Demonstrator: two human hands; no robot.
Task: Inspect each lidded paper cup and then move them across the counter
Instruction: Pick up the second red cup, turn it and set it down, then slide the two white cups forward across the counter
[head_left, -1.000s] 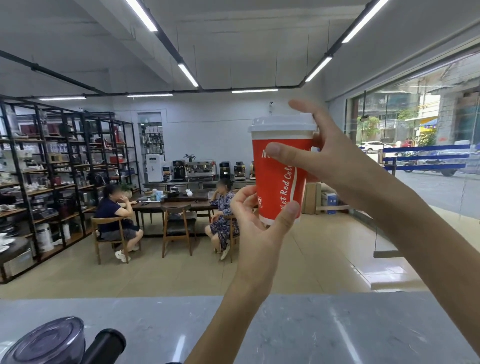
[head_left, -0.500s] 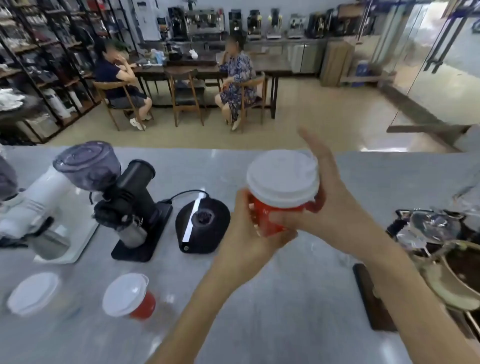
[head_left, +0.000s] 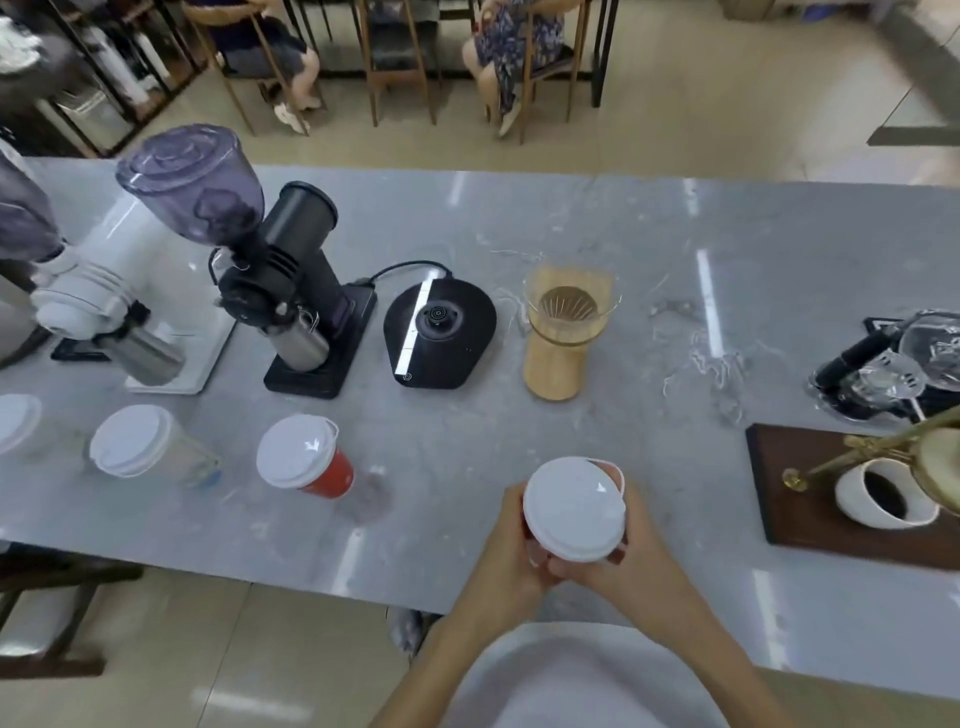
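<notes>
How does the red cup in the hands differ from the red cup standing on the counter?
The held cup is gripped by the left hand and right hand near the counter's front edge; the counter cup stands free, untouched, farther left. The held cup's wall is mostly hidden; the counter cup's shows. Both have white lids.

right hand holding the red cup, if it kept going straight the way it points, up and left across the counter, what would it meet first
Probably the black round base. The right hand and left hand hold the red cup, and bare counter lies before that base. Depth is unclear from above.
</notes>
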